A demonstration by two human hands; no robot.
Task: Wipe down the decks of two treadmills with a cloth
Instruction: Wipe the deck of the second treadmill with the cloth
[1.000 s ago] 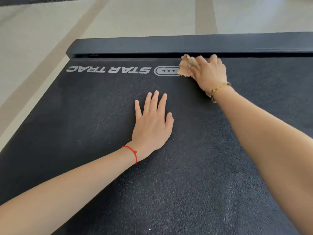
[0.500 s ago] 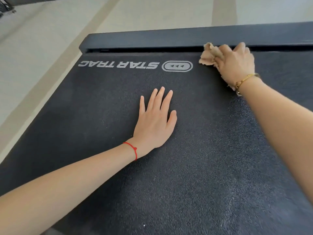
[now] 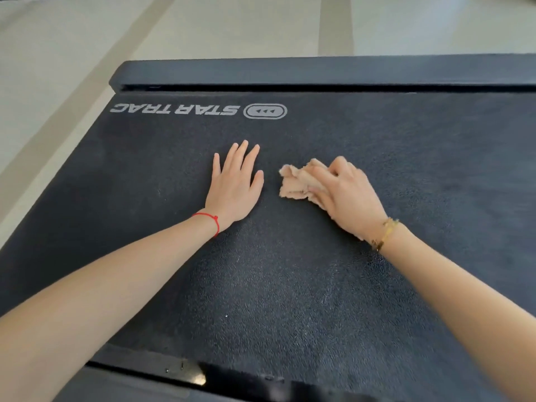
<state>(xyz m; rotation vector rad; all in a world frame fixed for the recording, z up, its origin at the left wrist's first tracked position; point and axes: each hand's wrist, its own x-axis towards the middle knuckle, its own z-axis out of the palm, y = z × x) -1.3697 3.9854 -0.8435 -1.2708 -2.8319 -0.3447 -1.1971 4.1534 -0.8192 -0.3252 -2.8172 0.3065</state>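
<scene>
A black textured treadmill deck (image 3: 275, 285) with upside-down "STAR TRAC" lettering (image 3: 174, 109) fills the view. My left hand (image 3: 235, 187) lies flat on the belt, fingers straight and together, a red string around the wrist. Just to its right, my right hand (image 3: 348, 195) grips a crumpled beige cloth (image 3: 295, 184) and presses it onto the belt. Part of the cloth sticks out to the left of the fingers; the rest is hidden under the palm. A gold bracelet circles that wrist.
A dark side rail (image 3: 319, 72) runs along the far edge of the belt. A glossy black rail (image 3: 188, 375) borders the near edge. Pale floor (image 3: 72, 53) with a darker stripe lies beyond and to the left.
My right hand has slid the cloth from the far edge by the rail back toward me, to the middle of the belt beside my left hand. The left hand has stayed flat.
</scene>
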